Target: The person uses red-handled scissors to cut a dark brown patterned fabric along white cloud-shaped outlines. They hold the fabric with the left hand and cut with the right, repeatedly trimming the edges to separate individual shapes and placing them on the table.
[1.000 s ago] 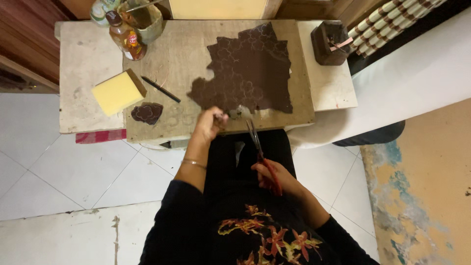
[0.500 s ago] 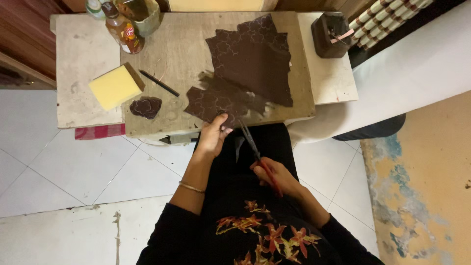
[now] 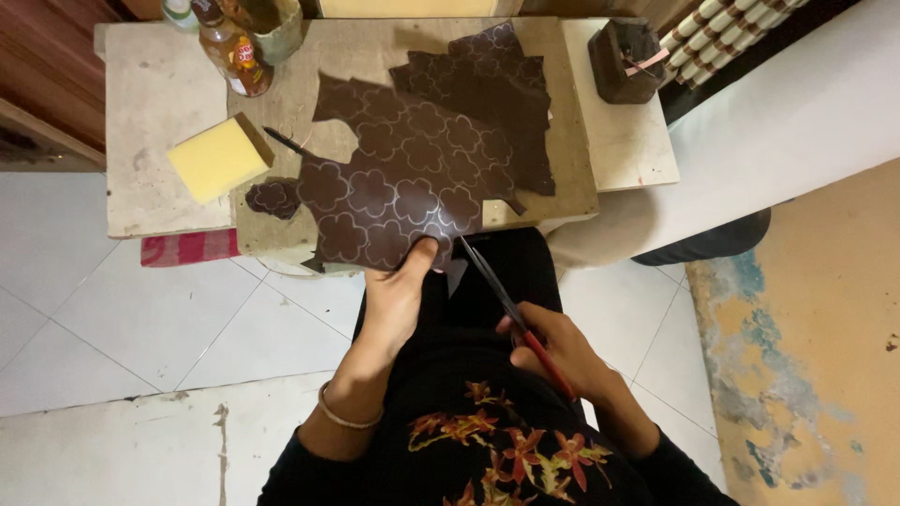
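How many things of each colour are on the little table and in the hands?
Brown, 4: patterned leather sheet pinched by the left hand, darker leather sheet behind it, small cut leather piece, dark square block.
Yellow, 1: foam sponge block.
Red, 1: red-handled scissors in the right hand.
Black, 1: thin pen.
Amber, 1: bottle.
Total: 8

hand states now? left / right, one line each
Left hand: closed, pinching the lower edge of the dark brown patterned sheet.
Right hand: closed around the handles of the red-handled scissors, blades pointing at the sheet's edge.
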Tool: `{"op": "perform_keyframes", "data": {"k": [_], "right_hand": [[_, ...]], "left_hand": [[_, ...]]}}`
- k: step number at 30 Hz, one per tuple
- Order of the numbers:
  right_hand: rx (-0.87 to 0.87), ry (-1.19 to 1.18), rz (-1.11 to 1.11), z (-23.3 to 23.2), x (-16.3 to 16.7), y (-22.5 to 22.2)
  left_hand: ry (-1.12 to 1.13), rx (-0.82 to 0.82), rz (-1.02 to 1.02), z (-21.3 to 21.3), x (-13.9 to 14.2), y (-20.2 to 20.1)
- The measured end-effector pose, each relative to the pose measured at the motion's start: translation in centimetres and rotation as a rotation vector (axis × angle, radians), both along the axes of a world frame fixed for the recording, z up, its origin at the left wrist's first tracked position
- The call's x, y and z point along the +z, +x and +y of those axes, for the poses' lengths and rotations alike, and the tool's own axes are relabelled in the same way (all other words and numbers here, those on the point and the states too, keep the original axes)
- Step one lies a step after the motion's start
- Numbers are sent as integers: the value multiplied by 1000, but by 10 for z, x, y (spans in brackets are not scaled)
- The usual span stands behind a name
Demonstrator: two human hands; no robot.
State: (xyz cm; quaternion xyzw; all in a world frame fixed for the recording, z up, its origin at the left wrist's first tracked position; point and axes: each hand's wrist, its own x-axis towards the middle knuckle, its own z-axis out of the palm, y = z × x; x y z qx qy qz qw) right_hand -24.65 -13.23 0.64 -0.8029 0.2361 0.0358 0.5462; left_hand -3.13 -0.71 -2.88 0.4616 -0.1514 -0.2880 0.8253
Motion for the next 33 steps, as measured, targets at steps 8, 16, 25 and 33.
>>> {"op": "perform_keyframes", "data": {"k": [8,16,25,33], "right_hand": [[50,58,-86,0,-2,-2],[62,150,-111,8,-4,2],[39,54,-165,8,-10,2],[35,95,-142,8,-8,3]], "left_hand": [[37,1,-106,13,16,-7],[22,-70,-90,18,16,-14],[5,-126,-70,21,39,-21],[56,-115,-162,22,49,-23]]}}
